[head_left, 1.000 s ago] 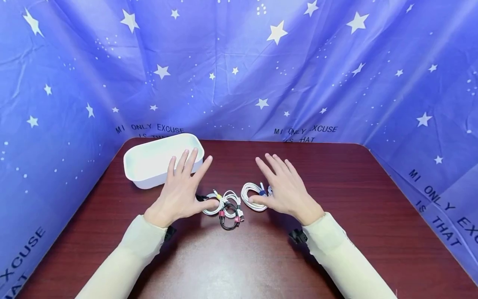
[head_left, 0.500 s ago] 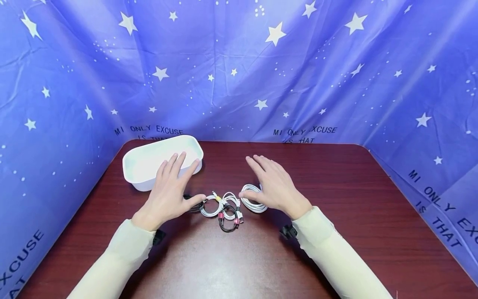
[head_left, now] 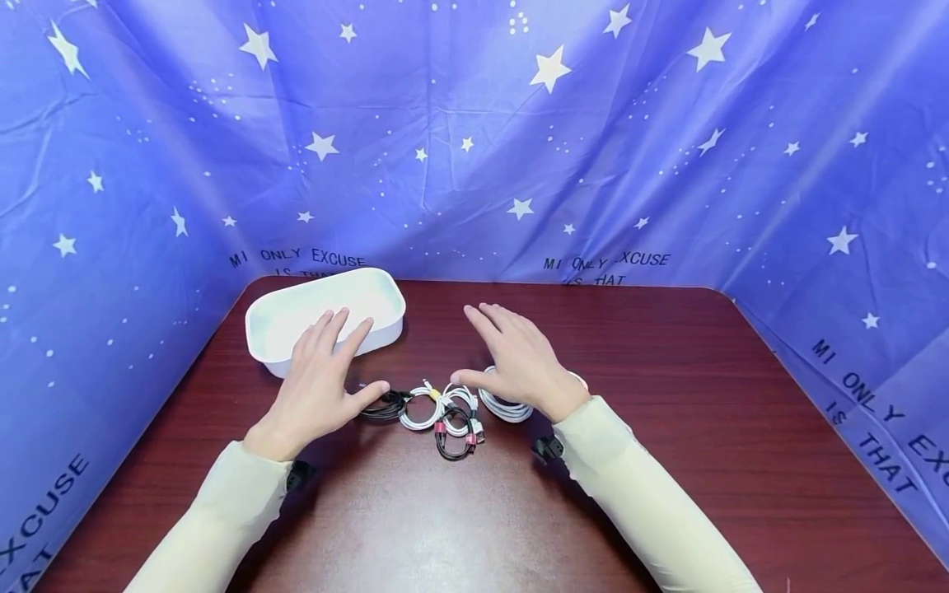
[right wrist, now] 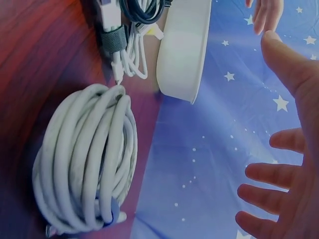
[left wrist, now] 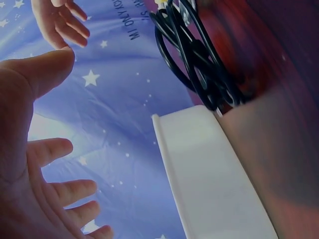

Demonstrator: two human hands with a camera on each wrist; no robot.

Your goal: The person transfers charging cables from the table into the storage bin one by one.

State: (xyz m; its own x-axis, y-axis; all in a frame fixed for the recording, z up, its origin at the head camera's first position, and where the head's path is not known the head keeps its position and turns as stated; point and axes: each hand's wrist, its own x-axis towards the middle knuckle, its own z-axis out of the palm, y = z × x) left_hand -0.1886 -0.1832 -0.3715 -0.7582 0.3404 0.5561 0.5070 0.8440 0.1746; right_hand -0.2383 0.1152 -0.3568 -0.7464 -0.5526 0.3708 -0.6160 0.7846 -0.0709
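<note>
My left hand [head_left: 315,391] hovers with spread, straight fingers in front of the white bin [head_left: 326,317], overlapping it in the head view. Nothing is in it. Beside its thumb lies a coiled black cable [left wrist: 192,59]. My right hand [head_left: 522,362], also empty with fingers extended, is over a thick coil of white cable [right wrist: 84,159] with a blue tie, partly hiding it in the head view. Between the hands lie a white cable coil [head_left: 421,410] with a yellow tie, another white coil [head_left: 463,397], and a small black cable loop [head_left: 452,445] with red bands.
The dark red wooden table [head_left: 445,519] carries everything. The bin stands at its back left, long side angled. A blue star-printed curtain [head_left: 474,107] encloses the back and both sides.
Both hands have shifted to the left, the left one also slightly toward me. More of the black cable coil now shows beside the left thumb. The cables and bin stay put.
</note>
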